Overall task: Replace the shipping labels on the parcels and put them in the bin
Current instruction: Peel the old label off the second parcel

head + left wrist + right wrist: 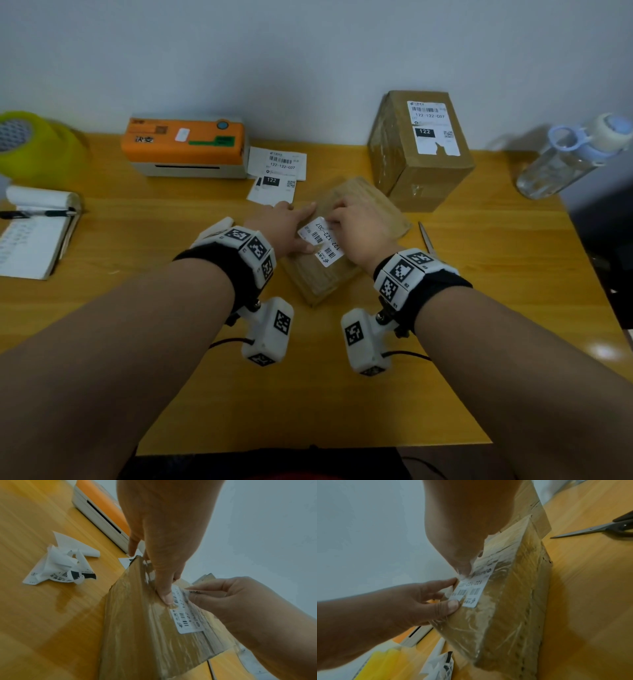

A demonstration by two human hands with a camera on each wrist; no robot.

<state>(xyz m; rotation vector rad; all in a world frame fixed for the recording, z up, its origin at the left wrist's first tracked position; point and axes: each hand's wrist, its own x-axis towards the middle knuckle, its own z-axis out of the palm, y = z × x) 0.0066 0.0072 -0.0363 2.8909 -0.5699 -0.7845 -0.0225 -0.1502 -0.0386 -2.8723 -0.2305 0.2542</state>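
- We see a yellow wooden table (137, 342) against a plain pale wall (308, 51), which fills the upper part of the head view.
- At the upper left of the table sits an orange label printer (185, 145), with loose printed labels (277, 171) just to its right.
- At the far left edge lie an open notebook (30, 240) with a pen (37, 214) across it, and above them a green roll (37, 144).
- At the upper right a tall parcel (421, 150) stands upright, bearing its own white label; further right a clear water bottle (572, 157) leans.
- Scissors (597, 527) lie on the table to the right of the hands.
- In the left wrist view, a crumpled peeled label (61, 566) lies on the table at the left of the frame.
- In the centre of the head view a flat taped parcel (342, 236) lies on the table.
- Our left hand (291, 222) lies with fingers fairly straight, the thumb pressing the parcel top beside the shipping label (323, 241).
- Our right hand (359, 229) has its fingers curled, pinching the label's lifted upper edge between fingertips (197, 592).
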